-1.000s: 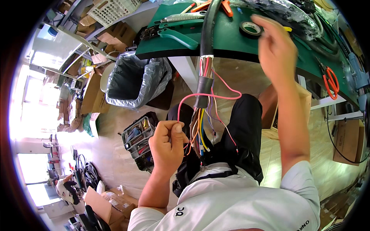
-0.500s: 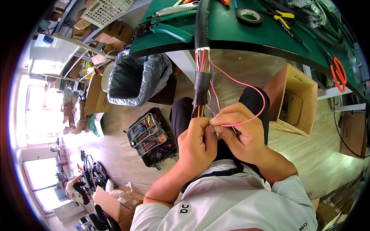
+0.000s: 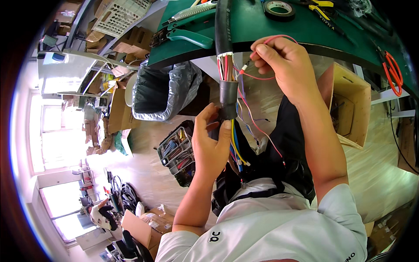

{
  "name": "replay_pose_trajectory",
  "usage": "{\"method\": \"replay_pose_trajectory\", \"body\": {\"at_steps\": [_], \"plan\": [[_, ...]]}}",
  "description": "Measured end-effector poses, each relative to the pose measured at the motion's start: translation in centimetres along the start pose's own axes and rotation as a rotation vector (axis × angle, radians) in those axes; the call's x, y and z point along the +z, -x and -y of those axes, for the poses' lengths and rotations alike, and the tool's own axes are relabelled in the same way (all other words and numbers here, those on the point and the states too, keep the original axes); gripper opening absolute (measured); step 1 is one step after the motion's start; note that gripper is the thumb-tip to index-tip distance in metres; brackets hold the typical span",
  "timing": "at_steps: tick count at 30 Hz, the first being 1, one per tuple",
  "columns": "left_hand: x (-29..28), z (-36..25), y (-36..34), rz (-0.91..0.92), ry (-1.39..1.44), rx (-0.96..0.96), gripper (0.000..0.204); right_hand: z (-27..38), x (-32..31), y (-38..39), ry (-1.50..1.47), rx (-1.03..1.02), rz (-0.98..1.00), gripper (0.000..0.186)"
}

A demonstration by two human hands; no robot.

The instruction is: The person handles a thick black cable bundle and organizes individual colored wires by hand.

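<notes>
A thick black cable (image 3: 223, 30) hangs over the table edge, its jacket cut back to bare several coloured wires. Around those wires sits a black sleeve (image 3: 227, 94). My left hand (image 3: 207, 146) is closed at the sleeve's lower end, thumb in front, and a bundle of yellow, blue and other wires (image 3: 234, 139) comes out below it. My right hand (image 3: 290, 63) is raised near the table edge, pinching a pink-red wire (image 3: 262, 78) that loops back toward the exposed section. A separate red wire (image 3: 263, 131) with a tipped end dangles over my lap, beside thinner purple and white ones.
On the green table (image 3: 257, 39) lie black tape (image 3: 279, 11), a utility knife (image 3: 192, 13), yellow-black pliers (image 3: 325, 19) and red-handled scissors (image 3: 393, 74). Below are a lined bin (image 3: 168, 94), a toolbox (image 3: 176, 150) and a wooden box (image 3: 349, 105).
My hands, together at the pink-red wire's end before, are now apart. The right has gone up and right with that wire; the left has moved up to the sleeve. Loose wires now hang over my lap.
</notes>
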State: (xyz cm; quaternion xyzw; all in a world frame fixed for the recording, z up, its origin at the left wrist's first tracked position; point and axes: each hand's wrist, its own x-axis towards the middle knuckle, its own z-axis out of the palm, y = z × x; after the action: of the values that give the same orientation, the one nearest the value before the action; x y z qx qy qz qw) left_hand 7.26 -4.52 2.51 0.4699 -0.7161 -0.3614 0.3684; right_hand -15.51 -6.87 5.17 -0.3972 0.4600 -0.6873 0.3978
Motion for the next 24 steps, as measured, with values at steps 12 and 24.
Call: {"method": "replay_pose_trajectory", "body": {"at_steps": [12,24], "plan": [[0.9,-1.0,0.0,0.1,-0.067,-0.136,0.034,-0.6,0.7,-1.6,0.24,0.03,0.228,0.018],[0.9,-0.1,0.1,0.062,-0.166,-0.019,0.042,-0.6,0.8,-0.6,0.476,-0.018,0.29,0.017]]}}
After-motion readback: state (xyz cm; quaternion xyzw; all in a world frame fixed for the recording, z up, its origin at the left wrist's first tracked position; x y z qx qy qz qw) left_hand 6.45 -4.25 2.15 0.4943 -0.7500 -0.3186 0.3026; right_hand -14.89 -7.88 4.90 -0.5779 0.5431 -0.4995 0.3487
